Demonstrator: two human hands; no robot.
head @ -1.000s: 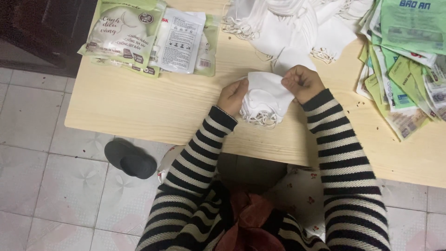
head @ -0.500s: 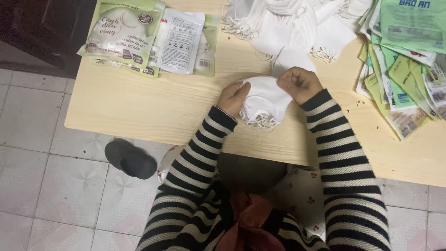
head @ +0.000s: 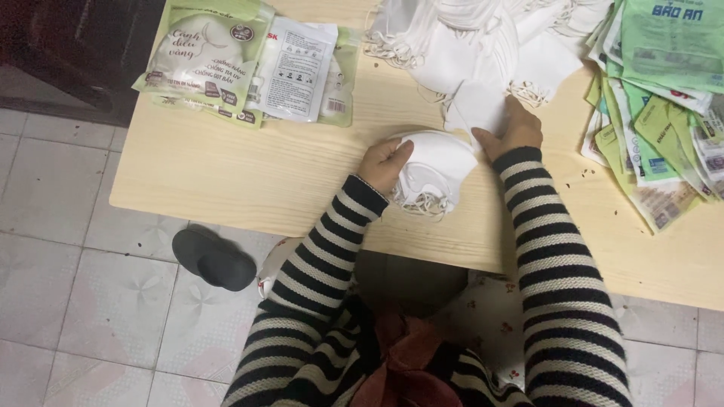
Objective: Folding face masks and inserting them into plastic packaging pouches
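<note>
1. Seen from above, one person in a black-and-white striped top sits at a pale wooden table (head: 249, 173), with two hands on it.
2. The left hand (head: 385, 162) curls around the left side of a small stack of white face masks (head: 434, 169), fingers closed on its edge.
3. The right hand (head: 514, 130) rests just beyond the stack's right side, fingers bent on a single white mask (head: 479, 109) that lies at the near edge of the loose pile. Whether it pinches that mask or only presses on it cannot be told.
4. The stack sits near the middle of the table, close to the person's edge, with its elastic loops hanging toward the person. The number of masks in it cannot be counted.
5. One large loose pile of white masks (head: 483, 38) lies at the far edge, too tangled to count.
6. At far left lie filled green-and-white packets (head: 249, 64); at least three show, overlapping.
7. At right, one fanned heap of flat green wrappers (head: 656, 83), too many to count.
8. On the tiled floor (head: 68, 301), one dark slipper (head: 213, 258) lies beside the table.
</note>
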